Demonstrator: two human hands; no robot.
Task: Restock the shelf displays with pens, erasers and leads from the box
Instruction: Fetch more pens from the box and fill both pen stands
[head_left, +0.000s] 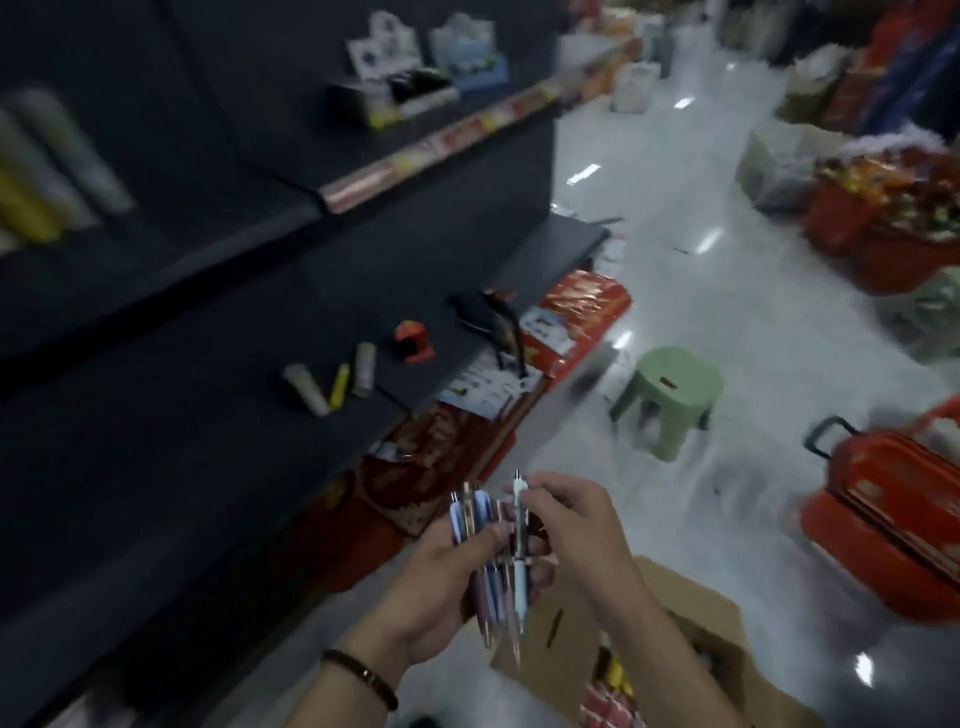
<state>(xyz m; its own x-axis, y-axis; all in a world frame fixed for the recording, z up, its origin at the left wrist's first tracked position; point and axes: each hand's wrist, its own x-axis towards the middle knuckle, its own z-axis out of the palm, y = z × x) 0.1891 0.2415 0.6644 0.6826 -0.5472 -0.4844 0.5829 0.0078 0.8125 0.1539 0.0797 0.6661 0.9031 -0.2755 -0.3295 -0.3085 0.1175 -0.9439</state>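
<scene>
No legible text on the blurred shelf (363, 332) goods or box (691, 623).

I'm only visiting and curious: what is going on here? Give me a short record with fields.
left hand: grips a bundle of pens, tips down
right hand: pinches the top of one white pen in the bundle
cardboard box: open, below the hands
shelf: dark, at left, holding a few tubes and a small orange item
floor: green stool, red basket
</scene>
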